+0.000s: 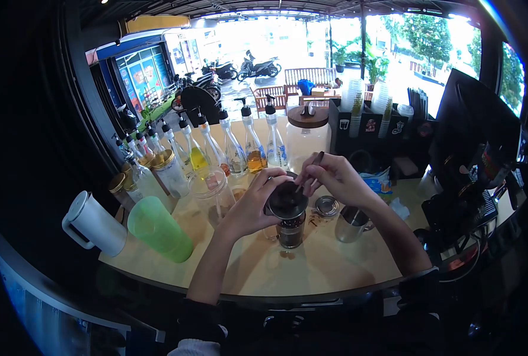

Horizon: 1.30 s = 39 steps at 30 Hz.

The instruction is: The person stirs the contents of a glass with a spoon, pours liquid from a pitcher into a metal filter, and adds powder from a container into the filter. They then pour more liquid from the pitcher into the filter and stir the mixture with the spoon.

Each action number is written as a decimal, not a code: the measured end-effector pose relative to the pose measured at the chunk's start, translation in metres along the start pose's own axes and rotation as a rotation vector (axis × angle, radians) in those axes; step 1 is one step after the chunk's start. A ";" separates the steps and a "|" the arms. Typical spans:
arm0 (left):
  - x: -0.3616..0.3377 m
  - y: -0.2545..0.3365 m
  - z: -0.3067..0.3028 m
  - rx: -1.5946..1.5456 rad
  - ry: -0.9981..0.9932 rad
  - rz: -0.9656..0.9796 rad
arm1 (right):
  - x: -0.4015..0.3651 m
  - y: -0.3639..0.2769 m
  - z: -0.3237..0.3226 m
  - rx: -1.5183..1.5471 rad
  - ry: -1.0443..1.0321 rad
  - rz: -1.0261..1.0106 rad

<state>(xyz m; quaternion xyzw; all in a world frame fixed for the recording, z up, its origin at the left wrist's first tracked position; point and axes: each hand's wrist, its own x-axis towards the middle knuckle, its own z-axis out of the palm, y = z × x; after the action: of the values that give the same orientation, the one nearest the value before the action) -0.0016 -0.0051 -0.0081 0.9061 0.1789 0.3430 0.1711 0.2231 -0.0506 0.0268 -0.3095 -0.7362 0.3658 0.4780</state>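
Note:
My left hand (253,204) is wrapped round the side of a dark round cup (287,204), tilted so its opening faces me. Dark material shows inside. Directly below the cup stands a small glass jar (290,234) with dark brown contents. My right hand (337,181) pinches a thin dark-handled utensil (318,159), probably a spoon, whose lower end dips into the cup; its tip is hidden. Right of the jar lie a round metal lid (326,206) and scattered brown bits (313,220). A metal pitcher (351,225) stands near my right forearm.
A clear jar (209,190), green tumbler (160,228) and white jug (95,222) stand to the left. Several pump bottles (253,142) line the back, beside a wooden-lidded glass jar (308,139). A black cup holder (370,132) and dark machine (459,202) occupy the right.

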 end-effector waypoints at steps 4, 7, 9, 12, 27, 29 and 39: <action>0.000 0.004 -0.002 0.040 0.009 0.000 | 0.000 -0.005 0.009 -0.085 -0.049 -0.019; -0.001 0.003 -0.002 0.017 0.028 -0.010 | -0.001 -0.006 0.006 -0.121 0.037 -0.002; 0.000 0.003 -0.003 0.027 0.021 0.001 | -0.003 -0.005 0.009 0.007 0.001 0.023; 0.001 0.004 0.000 0.042 0.016 0.007 | -0.001 -0.003 0.005 -0.124 -0.039 -0.017; 0.002 0.007 0.006 0.095 0.043 -0.048 | -0.003 -0.012 0.003 -0.145 -0.053 -0.008; 0.002 0.008 0.005 0.102 0.033 -0.060 | -0.002 -0.012 0.003 -0.114 0.004 0.008; 0.003 0.006 0.007 0.103 0.079 -0.050 | 0.004 -0.020 0.010 -0.372 -0.063 -0.066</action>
<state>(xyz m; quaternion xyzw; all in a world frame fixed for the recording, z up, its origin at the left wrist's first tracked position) 0.0062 -0.0104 -0.0088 0.8947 0.2254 0.3645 0.1257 0.2104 -0.0601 0.0425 -0.3563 -0.8155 0.2171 0.4010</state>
